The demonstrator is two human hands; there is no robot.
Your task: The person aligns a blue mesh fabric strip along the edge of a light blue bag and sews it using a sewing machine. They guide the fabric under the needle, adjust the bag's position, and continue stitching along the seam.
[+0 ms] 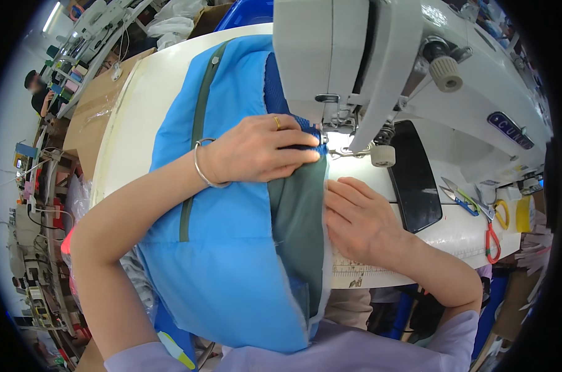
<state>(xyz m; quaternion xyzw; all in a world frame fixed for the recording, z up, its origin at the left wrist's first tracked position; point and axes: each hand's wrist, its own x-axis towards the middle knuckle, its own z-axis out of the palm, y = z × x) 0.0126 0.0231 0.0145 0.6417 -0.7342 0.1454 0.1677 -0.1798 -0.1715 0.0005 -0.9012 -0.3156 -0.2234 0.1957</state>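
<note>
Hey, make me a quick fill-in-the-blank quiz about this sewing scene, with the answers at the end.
1. The left hand wears a metal bracelet around its ____.
2. The large cloth with the dark green strip is mostly light ____.
3. The right hand is by the grey-green panel's ____ edge.
4. The sewing machine is mostly ____ in colour.

Missing words: wrist; blue; right; white.

Lettering and scales within my remote view: at the far right, pale capital letters stand on a dark blue oval badge (510, 130), fixed to the white sewing machine (479, 87). Along the near edge of the worktable (460, 239) I find a graduated scale (361, 271), its figures too small for me to read.
</note>
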